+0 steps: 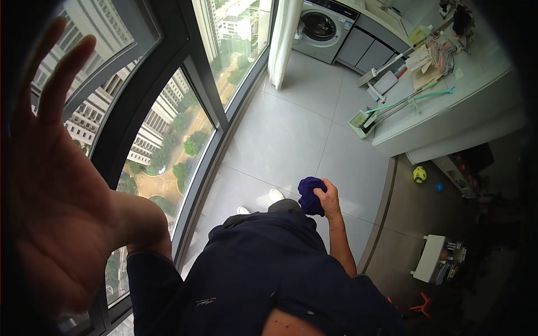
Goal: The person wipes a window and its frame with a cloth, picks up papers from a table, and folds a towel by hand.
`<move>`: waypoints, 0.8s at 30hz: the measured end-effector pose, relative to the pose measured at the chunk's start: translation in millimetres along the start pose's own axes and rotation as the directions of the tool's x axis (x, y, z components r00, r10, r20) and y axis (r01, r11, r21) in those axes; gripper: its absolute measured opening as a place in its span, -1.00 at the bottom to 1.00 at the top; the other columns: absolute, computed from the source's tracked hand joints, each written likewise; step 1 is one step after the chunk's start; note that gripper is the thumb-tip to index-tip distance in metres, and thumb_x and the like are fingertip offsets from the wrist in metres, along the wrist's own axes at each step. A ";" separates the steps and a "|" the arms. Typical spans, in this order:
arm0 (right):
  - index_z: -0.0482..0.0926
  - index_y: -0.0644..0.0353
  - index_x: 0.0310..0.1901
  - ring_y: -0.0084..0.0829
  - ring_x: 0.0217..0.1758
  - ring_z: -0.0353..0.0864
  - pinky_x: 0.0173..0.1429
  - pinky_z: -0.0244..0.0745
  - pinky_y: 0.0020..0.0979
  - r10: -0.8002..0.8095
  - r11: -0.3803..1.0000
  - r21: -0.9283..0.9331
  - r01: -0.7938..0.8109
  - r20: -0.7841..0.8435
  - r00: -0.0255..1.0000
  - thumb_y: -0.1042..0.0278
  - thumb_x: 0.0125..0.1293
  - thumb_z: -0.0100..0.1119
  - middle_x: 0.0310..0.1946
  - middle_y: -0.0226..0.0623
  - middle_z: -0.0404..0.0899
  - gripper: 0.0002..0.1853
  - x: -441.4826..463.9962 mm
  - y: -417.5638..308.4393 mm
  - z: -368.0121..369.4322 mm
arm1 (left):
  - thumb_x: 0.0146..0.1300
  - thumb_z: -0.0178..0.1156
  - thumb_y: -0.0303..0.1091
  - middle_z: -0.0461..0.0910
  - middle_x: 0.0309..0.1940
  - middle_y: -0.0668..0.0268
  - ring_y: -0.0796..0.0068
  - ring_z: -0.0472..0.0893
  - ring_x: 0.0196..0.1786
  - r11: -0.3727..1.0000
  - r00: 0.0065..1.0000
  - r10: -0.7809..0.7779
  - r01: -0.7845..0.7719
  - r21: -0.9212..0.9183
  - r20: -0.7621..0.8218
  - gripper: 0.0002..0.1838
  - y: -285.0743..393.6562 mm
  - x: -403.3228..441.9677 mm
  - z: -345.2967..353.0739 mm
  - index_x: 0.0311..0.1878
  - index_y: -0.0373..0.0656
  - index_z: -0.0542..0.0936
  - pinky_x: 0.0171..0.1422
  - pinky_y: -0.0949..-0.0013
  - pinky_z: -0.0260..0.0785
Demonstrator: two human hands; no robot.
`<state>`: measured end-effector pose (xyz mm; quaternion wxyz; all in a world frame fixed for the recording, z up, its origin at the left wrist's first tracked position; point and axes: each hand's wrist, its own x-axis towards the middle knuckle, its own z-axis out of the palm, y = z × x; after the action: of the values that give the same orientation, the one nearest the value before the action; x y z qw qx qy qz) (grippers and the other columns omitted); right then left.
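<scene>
Close to the camera on the left, my left hand is raised in front of the window frame, its visible fingers apart and nothing in it. Bunched in my right hand is a dark purple cloth, held beside my right hip above the grey tiled floor. My right thumb and fingers are closed round the cloth.
Tall windows run along the left, with a white curtain. A washing machine stands at the back. Brooms and a dustpan lean at right. A yellow ball, blue ball and white stool are on the darker floor.
</scene>
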<state>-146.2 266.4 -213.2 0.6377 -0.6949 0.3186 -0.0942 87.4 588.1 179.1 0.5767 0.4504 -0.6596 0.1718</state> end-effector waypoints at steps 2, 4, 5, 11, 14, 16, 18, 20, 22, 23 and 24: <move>0.54 0.36 -0.08 -0.46 -0.23 0.60 -0.07 0.54 -0.42 0.006 0.998 0.057 -0.009 0.057 0.998 0.47 0.18 0.07 -0.26 -0.26 0.61 -0.73 13.2 -1.8 16.1 | 0.37 -0.04 -0.26 0.38 0.13 -0.31 -0.10 0.51 0.19 0.986 0.978 -0.112 0.132 0.104 -0.175 -0.47 5.8 -31.5 -2.7 0.22 -0.56 0.39 0.20 -0.07 0.49; 0.51 0.36 -0.04 -0.45 -0.21 0.61 -0.05 0.56 -0.40 0.013 0.989 0.147 -0.027 0.091 0.996 0.47 0.23 0.03 -0.21 -0.23 0.61 -0.72 28.4 7.1 32.4 | 0.32 0.09 -0.20 0.57 -0.07 -0.09 0.18 0.66 -0.06 0.903 0.888 -0.298 0.381 0.197 -0.349 -0.51 -2.1 -73.8 13.1 0.14 -0.45 0.51 0.07 0.26 0.55; 0.49 0.36 -0.02 -0.44 -0.18 0.61 -0.02 0.56 -0.39 0.032 0.980 0.189 -0.053 0.112 0.993 0.48 0.25 0.02 -0.19 -0.22 0.59 -0.72 32.0 4.8 40.0 | 0.29 0.06 -0.38 0.52 -0.06 -0.10 0.18 0.62 -0.03 0.847 0.821 -0.455 0.518 0.116 -0.346 -0.59 -4.6 -102.4 15.3 0.09 -0.55 0.50 0.10 0.17 0.52; 0.41 0.35 0.09 -0.37 -0.03 0.61 0.12 0.57 -0.31 0.116 0.930 0.321 -0.182 0.212 0.970 0.50 0.35 -0.08 -0.06 -0.16 0.56 -0.70 58.0 8.2 81.0 | 0.25 0.24 -0.31 0.69 -0.29 0.21 0.49 0.63 -0.24 -0.064 -0.075 -0.961 0.997 -0.050 -0.267 -0.72 -21.7 -334.9 45.6 -0.06 -0.29 0.67 -0.12 0.40 0.47; 0.41 0.35 0.09 -0.38 -0.02 0.60 0.13 0.56 -0.32 0.141 0.931 0.288 -0.225 0.283 0.949 0.49 0.39 -0.10 -0.06 -0.19 0.55 -0.72 71.4 7.3 96.3 | 0.18 0.19 -0.29 0.69 -0.44 0.13 0.36 0.67 -0.39 -0.287 -0.274 -0.916 0.958 0.001 -0.292 -0.70 -2.4 -445.8 76.2 -0.15 -0.34 0.68 -0.20 0.32 0.50; 0.41 0.35 0.07 -0.43 -0.06 0.59 0.08 0.55 -0.37 0.165 0.940 0.237 -0.245 0.310 0.936 0.46 0.41 -0.09 -0.07 -0.24 0.54 -0.73 83.3 5.7 108.5 | 0.17 0.18 -0.33 0.67 -0.50 0.17 0.40 0.67 -0.43 -0.421 -0.454 -0.847 0.891 -0.171 -0.275 -0.72 13.6 -475.3 96.8 -0.21 -0.39 0.68 -0.27 0.36 0.50; 0.45 0.34 0.06 -0.40 -0.08 0.60 0.07 0.55 -0.35 0.195 0.959 0.127 -0.252 0.346 0.918 0.45 0.41 -0.07 -0.10 -0.21 0.58 -0.73 104.3 8.1 122.2 | 0.18 0.17 -0.32 0.68 -0.48 0.16 0.39 0.67 -0.45 -0.479 -0.523 -0.795 0.852 -0.211 -0.307 -0.72 22.9 -496.8 115.2 -0.20 -0.35 0.69 -0.26 0.34 0.51; 0.48 0.32 0.05 -0.33 -0.09 0.62 0.06 0.54 -0.31 0.171 0.985 -0.074 -0.154 0.375 0.911 0.43 0.39 -0.05 -0.14 -0.14 0.61 -0.73 133.1 29.4 136.7 | 0.19 0.15 -0.28 0.70 -0.44 0.13 0.33 0.69 -0.39 -0.527 -0.549 -0.753 0.833 -0.168 -0.362 -0.70 24.8 -510.2 132.2 -0.18 -0.31 0.70 -0.20 0.30 0.52; 0.52 0.29 0.05 -0.21 -0.11 0.65 0.05 0.53 -0.26 0.082 0.943 -0.326 0.067 0.422 0.903 0.41 0.37 -0.02 -0.18 -0.03 0.65 -0.72 171.1 64.0 157.0 | 0.20 0.12 -0.23 0.71 -0.33 0.08 0.16 0.70 -0.22 -0.573 -0.568 -0.724 0.811 -0.119 -0.391 -0.68 21.7 -519.2 149.9 -0.17 -0.26 0.71 -0.05 0.23 0.51; 0.54 0.22 0.05 0.04 -0.13 0.65 0.01 0.53 -0.12 -0.010 0.816 -0.508 0.276 0.465 0.885 0.37 0.34 0.02 -0.24 0.12 0.64 -0.71 177.5 44.9 173.5 | 0.21 0.12 -0.24 0.71 -0.31 0.07 0.14 0.70 -0.19 -0.580 -0.571 -0.714 0.807 -0.114 -0.405 -0.68 19.7 -522.9 159.6 -0.15 -0.26 0.71 -0.02 0.22 0.51; 0.54 0.21 0.06 0.08 -0.15 0.64 -0.01 0.53 -0.09 -0.023 0.765 -0.539 0.352 0.524 0.851 0.36 0.34 0.02 -0.26 0.13 0.64 -0.70 192.2 43.5 191.2 | 0.21 0.12 -0.24 0.71 -0.28 0.05 0.11 0.70 -0.17 -0.588 -0.573 -0.706 0.802 -0.106 -0.416 -0.68 14.8 -528.2 167.8 -0.14 -0.26 0.70 0.00 0.21 0.50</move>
<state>92.2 316.9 -339.6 0.4208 -0.8939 0.0861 0.1280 -63.3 680.0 -346.5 0.4179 0.8432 0.2212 -0.2558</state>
